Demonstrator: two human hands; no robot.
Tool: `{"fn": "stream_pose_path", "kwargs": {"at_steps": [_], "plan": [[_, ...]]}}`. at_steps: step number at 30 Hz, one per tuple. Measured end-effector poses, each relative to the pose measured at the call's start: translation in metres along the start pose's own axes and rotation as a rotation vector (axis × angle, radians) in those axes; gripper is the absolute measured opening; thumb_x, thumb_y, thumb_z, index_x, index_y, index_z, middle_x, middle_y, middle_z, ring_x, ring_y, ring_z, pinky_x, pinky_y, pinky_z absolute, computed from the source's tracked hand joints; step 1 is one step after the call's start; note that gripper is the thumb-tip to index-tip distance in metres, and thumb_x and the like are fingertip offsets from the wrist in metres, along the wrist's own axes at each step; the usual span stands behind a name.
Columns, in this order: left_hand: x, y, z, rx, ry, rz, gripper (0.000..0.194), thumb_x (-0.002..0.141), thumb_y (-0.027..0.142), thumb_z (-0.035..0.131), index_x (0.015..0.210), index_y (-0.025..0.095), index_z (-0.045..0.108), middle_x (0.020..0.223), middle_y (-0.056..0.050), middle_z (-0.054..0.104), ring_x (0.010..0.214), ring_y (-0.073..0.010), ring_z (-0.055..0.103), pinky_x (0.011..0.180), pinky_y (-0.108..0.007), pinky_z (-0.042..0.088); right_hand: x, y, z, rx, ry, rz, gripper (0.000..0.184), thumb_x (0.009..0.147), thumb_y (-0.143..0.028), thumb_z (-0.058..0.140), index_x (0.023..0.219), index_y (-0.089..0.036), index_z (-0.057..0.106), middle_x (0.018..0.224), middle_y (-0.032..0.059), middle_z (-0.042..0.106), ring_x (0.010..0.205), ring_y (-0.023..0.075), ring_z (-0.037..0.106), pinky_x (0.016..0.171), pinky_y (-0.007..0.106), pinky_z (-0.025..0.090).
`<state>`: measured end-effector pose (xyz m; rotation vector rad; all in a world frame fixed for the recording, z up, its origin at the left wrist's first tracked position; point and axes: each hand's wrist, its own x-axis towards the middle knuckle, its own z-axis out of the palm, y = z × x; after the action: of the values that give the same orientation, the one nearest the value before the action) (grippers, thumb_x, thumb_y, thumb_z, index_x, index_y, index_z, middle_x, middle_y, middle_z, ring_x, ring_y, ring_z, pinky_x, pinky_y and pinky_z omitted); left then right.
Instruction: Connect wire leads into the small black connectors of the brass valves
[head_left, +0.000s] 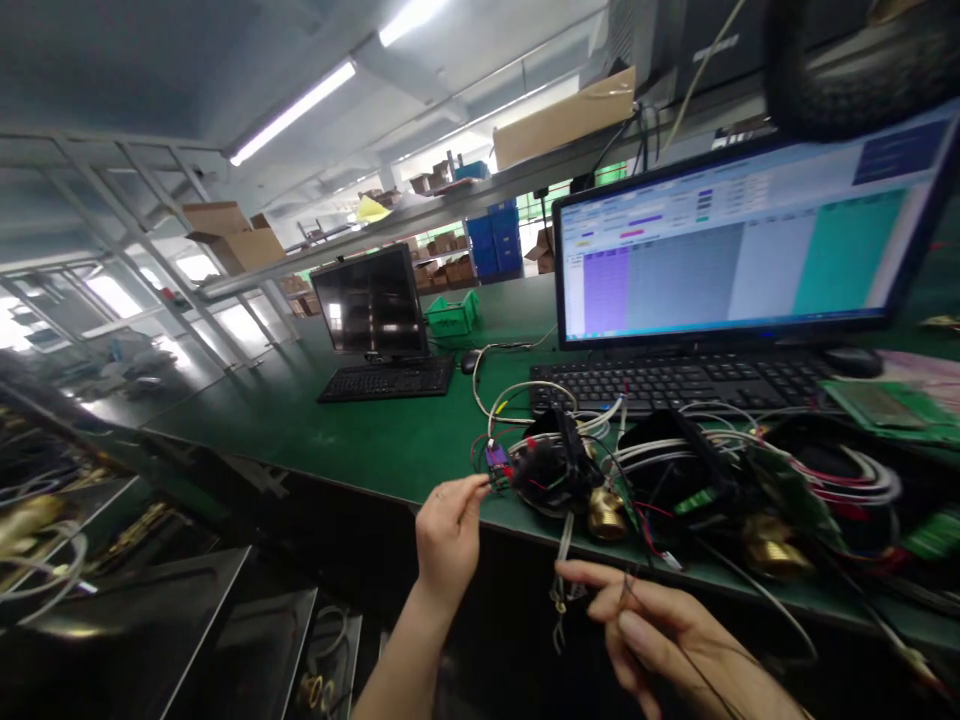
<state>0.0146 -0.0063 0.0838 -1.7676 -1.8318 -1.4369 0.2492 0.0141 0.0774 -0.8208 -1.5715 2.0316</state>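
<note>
My left hand (448, 530) is at the bench edge, its thumb and fingertips pinched together beside a small purple circuit board (496, 458) with red and black leads. What sits between those fingertips is too small to make out. Lower and to the right, my right hand (656, 625) has a thin dark wire (628, 585) between thumb and fingers. Its index fingertip is close to a hanging bundle of grey cable ends (562, 575). Above it lies a black meter housing (553, 465) with a brass fitting (606, 513) and coiled white cables.
More black housings (675, 455) with brass fittings and cables line the bench edge to the right. Behind them are a keyboard (645, 385) and a lit monitor (720, 260). A dark monitor (373, 300) stands farther left. Metal trays (150, 630) are at lower left.
</note>
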Motion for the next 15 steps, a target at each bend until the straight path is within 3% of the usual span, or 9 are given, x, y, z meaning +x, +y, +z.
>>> {"fn": "stream_pose_path", "kwargs": {"at_steps": [3,6,8,10,13,15], "plan": [[-0.035,0.031,-0.002,-0.078,-0.039,0.14,0.019,0.087,0.016,0.055,0.094,0.022,0.072,0.079,-0.003,0.074,0.072,-0.0148,0.069,0.07,-0.025,0.055,0.009,0.001,0.006,0.025,-0.051,-0.141,0.05,0.075,-0.067,0.058,0.077,-0.017,0.062,0.072,0.0019,0.057,0.052,0.0094,0.051,0.051,0.025,0.044],[-0.057,0.045,0.0,-0.118,-0.076,0.121,0.025,0.083,0.009,0.059,0.098,0.025,0.072,0.078,-0.003,0.074,0.07,-0.0155,0.068,0.068,-0.025,0.056,0.012,0.011,0.007,0.026,-0.109,-0.281,0.043,0.085,-0.058,0.052,0.078,-0.017,0.061,0.081,0.0044,0.06,0.055,0.0089,0.053,0.058,0.026,0.047],[-0.065,0.051,-0.001,-0.159,-0.139,0.008,0.025,0.081,0.01,0.061,0.096,0.026,0.072,0.08,-0.004,0.074,0.073,-0.0174,0.069,0.07,-0.027,0.056,0.009,0.018,0.005,0.031,-0.1,-0.346,0.038,0.088,-0.053,0.049,0.082,-0.018,0.062,0.102,0.0083,0.06,0.061,0.0086,0.054,0.065,0.028,0.049],[-0.067,0.055,-0.003,-0.27,-0.217,-0.2,0.022,0.081,0.016,0.06,0.096,0.026,0.072,0.087,-0.006,0.074,0.078,-0.0196,0.069,0.073,-0.029,0.057,0.006,0.022,0.004,0.003,-0.105,-0.348,0.038,0.089,-0.052,0.048,0.082,-0.018,0.064,0.119,0.0105,0.054,0.067,0.0094,0.055,0.067,0.028,0.049],[-0.062,0.064,-0.006,-0.468,-0.335,-0.485,0.028,0.083,0.026,0.055,0.107,0.021,0.069,0.105,-0.009,0.07,0.095,-0.0229,0.067,0.083,-0.032,0.055,0.002,0.023,0.004,-0.112,-0.154,-0.328,0.037,0.09,-0.049,0.048,0.079,-0.018,0.065,0.118,0.0092,0.054,0.088,0.0148,0.057,0.079,0.028,0.048],[-0.056,0.068,-0.005,-0.519,-0.482,-0.521,0.029,0.081,0.029,0.057,0.105,0.02,0.07,0.106,-0.009,0.069,0.099,-0.0241,0.064,0.088,-0.033,0.052,0.001,0.023,0.006,-0.182,-0.194,-0.338,0.033,0.091,-0.044,0.048,0.081,-0.018,0.066,0.115,0.0078,0.056,0.104,0.0177,0.054,0.093,0.031,0.043]]}}
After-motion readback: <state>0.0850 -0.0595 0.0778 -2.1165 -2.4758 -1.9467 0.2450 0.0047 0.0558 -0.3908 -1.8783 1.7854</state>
